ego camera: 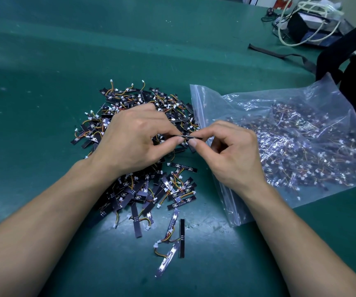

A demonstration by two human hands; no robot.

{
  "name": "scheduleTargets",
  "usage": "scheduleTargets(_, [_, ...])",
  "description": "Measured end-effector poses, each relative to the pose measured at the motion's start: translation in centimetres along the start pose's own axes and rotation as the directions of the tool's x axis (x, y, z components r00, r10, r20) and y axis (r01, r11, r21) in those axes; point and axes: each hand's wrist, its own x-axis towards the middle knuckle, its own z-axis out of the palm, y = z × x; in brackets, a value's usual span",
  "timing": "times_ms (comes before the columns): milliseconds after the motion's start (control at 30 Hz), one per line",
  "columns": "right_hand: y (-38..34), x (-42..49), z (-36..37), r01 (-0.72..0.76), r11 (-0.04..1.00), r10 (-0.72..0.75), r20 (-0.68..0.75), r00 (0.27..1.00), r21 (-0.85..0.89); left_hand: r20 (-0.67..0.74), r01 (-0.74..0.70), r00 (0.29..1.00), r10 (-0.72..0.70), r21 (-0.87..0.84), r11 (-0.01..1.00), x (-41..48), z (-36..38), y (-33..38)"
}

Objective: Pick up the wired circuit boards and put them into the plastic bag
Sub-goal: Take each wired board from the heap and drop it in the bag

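Green matting point(44, 61) covers the worktable. Both forearms reach in from the near edge and the hands meet above the heap. The left hand point(134, 140) and right hand point(232, 155) each pinch one end of a thin black strip circuit board point(188, 137) between thumb and forefinger, other fingers curled. Beneath lies the pile of black wired boards with orange leads and white plugs point(142, 99), a few strays point(181, 237) nearer. Just right, the clear zip plastic bag point(322, 91) lies flat, already holding many boards, its mouth beside the right hand. Behind it sit a black strap point(280, 54) and white cables point(284, 28).
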Motion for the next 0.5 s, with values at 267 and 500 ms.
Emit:
scheduleTargets(267, [-0.04,0.03,-0.14,0.012,1.000,-0.012,0.006,1.000,-0.007,0.005,-0.002,1.000,0.002,-0.013,1.000,-0.03,-0.10,0.04])
scheduleTargets(500, [0.00,-0.05,-0.03,0.002,1.000,-0.002,0.012,1.000,0.005,-0.013,-0.006,1.000,0.006,0.003,1.000,0.02,-0.05,-0.01])
